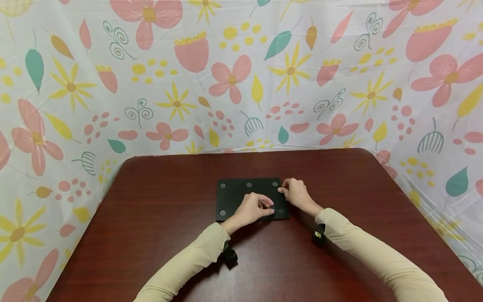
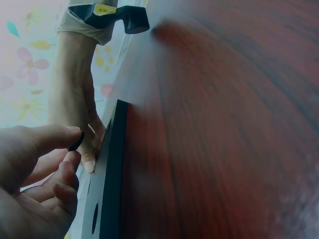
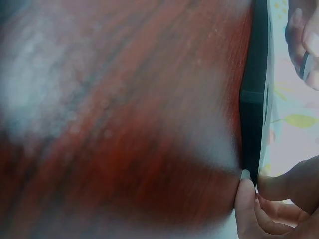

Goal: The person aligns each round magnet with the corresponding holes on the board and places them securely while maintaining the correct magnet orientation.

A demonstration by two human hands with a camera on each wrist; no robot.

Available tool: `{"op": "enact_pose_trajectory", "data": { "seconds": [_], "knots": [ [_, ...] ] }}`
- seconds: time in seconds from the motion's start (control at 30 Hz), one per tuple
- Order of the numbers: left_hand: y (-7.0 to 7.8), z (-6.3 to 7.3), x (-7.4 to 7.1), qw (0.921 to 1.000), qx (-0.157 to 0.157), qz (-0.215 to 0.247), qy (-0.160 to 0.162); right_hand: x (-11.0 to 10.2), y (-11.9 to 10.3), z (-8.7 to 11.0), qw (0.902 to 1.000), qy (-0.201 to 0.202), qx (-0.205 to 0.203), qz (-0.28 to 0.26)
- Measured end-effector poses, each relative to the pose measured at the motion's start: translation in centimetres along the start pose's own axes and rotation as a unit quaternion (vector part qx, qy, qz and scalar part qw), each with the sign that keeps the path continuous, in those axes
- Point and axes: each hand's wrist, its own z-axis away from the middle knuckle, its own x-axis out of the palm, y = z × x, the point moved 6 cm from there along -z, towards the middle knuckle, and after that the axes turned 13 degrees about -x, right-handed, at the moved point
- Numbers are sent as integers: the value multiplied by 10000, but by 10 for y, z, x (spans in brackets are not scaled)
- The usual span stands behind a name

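A flat black rectangular board [image 1: 235,194] lies on the table, with round greyish spots near its corners and along its far edge. My left hand [image 1: 253,209] is over the board's near half. Between its thumb and a fingertip it pinches a small thin black disc [image 2: 76,142], lifted off the board and seen nearly edge-on in the left wrist view. My right hand [image 1: 296,193] grips the board's right edge, thumb on the top face and a fingertip [image 3: 244,191] against the side. Part of the board's near edge is hidden behind my left hand.
The dark red-brown wooden table [image 1: 158,188] extends around the board on all sides. Behind it hangs a white cloth [image 1: 211,105] printed with flowers and leaves. Each wrist carries a small black camera, the left camera [image 1: 229,256] being close above the table.
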Motion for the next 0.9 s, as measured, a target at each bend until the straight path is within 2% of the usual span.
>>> {"op": "enact_pose_trajectory", "data": {
  "seconds": [0.3, 0.47, 0.9],
  "knots": [
    [6, -4, 8, 9999, 135, -104, -30, -1, 0, -2, 9999, 41, -66, 88],
    [7, -4, 10, 9999, 77, -103, -81, 0, 0, -2, 10000, 1, -30, 51],
    [9, -7, 11, 9995, 198, -236, -18, -1, -1, -2, 10000, 27, -71, 60]
  ]
}}
